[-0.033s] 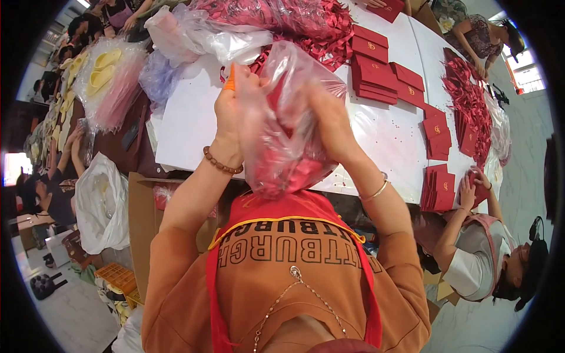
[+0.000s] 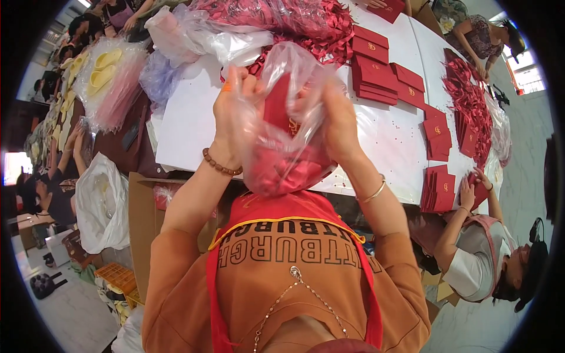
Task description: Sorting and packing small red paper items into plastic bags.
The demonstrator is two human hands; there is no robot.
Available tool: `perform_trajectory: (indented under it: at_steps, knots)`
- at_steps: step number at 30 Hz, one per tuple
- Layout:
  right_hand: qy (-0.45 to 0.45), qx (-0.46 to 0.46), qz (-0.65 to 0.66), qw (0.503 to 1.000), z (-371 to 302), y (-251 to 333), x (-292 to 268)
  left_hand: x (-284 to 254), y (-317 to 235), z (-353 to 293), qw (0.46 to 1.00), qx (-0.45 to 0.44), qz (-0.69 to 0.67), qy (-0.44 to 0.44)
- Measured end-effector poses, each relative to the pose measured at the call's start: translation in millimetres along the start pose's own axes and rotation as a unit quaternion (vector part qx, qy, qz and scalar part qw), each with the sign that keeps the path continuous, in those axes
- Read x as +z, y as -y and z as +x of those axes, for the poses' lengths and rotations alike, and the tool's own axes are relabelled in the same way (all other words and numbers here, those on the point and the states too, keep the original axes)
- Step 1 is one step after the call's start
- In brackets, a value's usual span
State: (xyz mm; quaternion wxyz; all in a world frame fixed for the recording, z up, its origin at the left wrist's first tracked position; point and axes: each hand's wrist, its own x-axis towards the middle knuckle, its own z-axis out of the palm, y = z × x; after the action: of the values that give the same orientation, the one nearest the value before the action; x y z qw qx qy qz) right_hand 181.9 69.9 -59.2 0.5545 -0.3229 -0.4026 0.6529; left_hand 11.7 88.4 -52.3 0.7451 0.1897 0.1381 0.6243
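Left hand and right hand pinch opposite sides of the bag, at the table's near edge. Apparent step: handling its mouth; next move calls for an even grip.

Pouches on table, right of bag

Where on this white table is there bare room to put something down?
One patch of white tabletop lies between the bluish plastic, the table's near edge and the left hand. Another, flecked with red, lies between the right hand and the red envelopes. The far side is crowded with clear plastic and a red heap.
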Motion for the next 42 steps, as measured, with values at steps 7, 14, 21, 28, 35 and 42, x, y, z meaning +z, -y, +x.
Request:
perform_trajectory:
  at_steps: [7, 14, 21, 28, 35, 42]
  knots:
    - [-0.137, -0.072, 0.295, 0.943, -6, 18, 3, -20, -5, 2, 0.987, -0.027, -0.133, 0.089]
    - [-0.048, -0.045, -0.170, 0.983, -7, 18, 15, -4, 1, 1, 0.999, 0.023, -0.038, 0.020]
    - [0.168, -0.031, -0.424, 0.889, -11, 22, 19, 22, -8, 1, 0.995, 0.063, -0.011, -0.076]
    - [0.141, -0.149, -0.506, 0.838, -8, 8, 21, 37, -22, -3, 0.992, 0.043, 0.051, 0.111]
    - [0.112, -0.101, -0.469, 0.870, -10, 15, 19, 14, -74, -19, 0.952, 0.123, 0.226, 0.165]
    - [0.142, -0.139, -0.506, 0.839, -8, 10, 21, 44, -8, -12, 0.786, -0.089, 0.608, 0.072]
